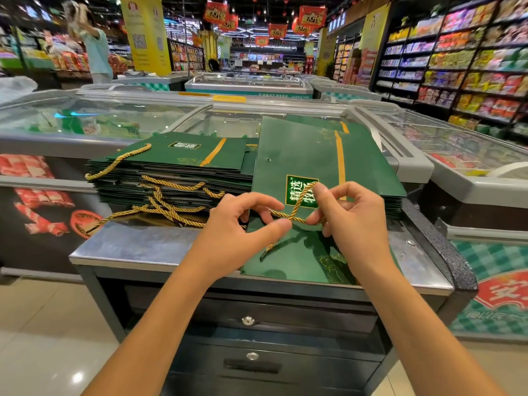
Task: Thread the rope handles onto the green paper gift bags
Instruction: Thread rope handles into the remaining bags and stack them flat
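Note:
A flat green paper gift bag (305,164) lies on top of a pile on the metal counter, a small punched hole showing near its left edge. Above its near end, a gold twisted rope handle (297,205) is pinched between my left hand (237,221) and my right hand (347,212). The rope forms a loop between my fingers, and one end trails down onto the bag. To the left sits a stack of green bags (171,172) with gold rope handles hanging from their edges.
The metal counter (143,244) has drawers with locks below. Glass-topped freezer chests (114,118) surround it. Snack shelves (457,58) line the right aisle. A person (97,50) stands far back on the left.

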